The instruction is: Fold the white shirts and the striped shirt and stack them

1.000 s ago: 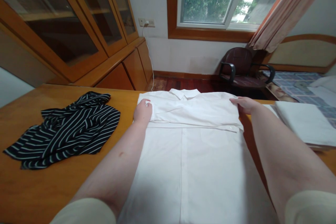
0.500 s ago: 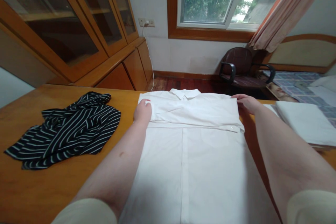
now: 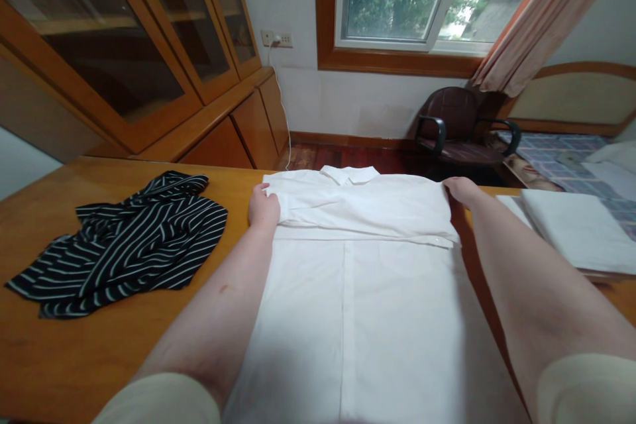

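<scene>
A white button shirt (image 3: 397, 318) lies spread on the wooden table, its collar at the far edge and its lower part toward me. The sleeves are folded across the chest, with a buttoned cuff at the right side. My left hand (image 3: 264, 206) grips the shirt's left side near the shoulder, thumb on top of the cloth. At the opposite side my right hand (image 3: 462, 191) pinches the right edge by the shoulder; its fingertips are partly hidden by the cloth.
On the table (image 3: 30, 212), a black striped garment (image 3: 134, 245) lies crumpled at left. Folded white cloth (image 3: 576, 228) is stacked at right. Beyond the table are a wooden cabinet (image 3: 199, 126), a dark armchair (image 3: 452, 122) and a bed (image 3: 561, 156).
My left hand has shifted slightly left and away from me along the shirt's edge. The right hand's grip has turned a little at the shoulder. The folded sleeves moved slightly.
</scene>
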`<state>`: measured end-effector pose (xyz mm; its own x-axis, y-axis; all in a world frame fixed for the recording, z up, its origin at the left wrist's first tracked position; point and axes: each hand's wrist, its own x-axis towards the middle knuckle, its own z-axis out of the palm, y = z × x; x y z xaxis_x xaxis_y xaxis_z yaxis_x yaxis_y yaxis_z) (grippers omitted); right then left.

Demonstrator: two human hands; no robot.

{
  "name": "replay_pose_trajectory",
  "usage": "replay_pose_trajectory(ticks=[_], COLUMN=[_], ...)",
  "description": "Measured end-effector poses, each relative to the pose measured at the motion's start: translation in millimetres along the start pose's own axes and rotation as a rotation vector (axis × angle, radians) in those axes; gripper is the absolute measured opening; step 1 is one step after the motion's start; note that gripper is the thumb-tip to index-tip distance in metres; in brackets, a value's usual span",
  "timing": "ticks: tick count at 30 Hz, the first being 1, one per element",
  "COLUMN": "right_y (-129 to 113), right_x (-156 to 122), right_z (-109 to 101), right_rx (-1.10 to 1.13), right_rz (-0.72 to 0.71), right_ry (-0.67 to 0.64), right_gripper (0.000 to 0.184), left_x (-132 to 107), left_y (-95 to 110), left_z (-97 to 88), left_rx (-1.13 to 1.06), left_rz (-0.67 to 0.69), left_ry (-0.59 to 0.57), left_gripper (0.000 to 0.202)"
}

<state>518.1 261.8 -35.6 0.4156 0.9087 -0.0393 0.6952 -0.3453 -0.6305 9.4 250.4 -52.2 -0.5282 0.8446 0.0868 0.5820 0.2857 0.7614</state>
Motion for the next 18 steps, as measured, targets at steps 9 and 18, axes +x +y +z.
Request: replay_pose_trajectory(ticks=[9,18], right_y=[-26.0,-6.7], right_x=[-56.3,-147.7], right_z=[-13.5,-14.0], right_rx=[-0.200,-0.501], right_rz=[-0.077,-0.454], right_ry=[0.070,-0.272], right_gripper=[0.024,0.047], left_x=[-4.8,10.0], left_y=[4.1,-10.0], left_z=[-2.9,4.6], left_rx=[0.046,-0.106], left_rz=[0.139,0.068], left_ry=[0.014,0.027], left_gripper=[0.038,0.036])
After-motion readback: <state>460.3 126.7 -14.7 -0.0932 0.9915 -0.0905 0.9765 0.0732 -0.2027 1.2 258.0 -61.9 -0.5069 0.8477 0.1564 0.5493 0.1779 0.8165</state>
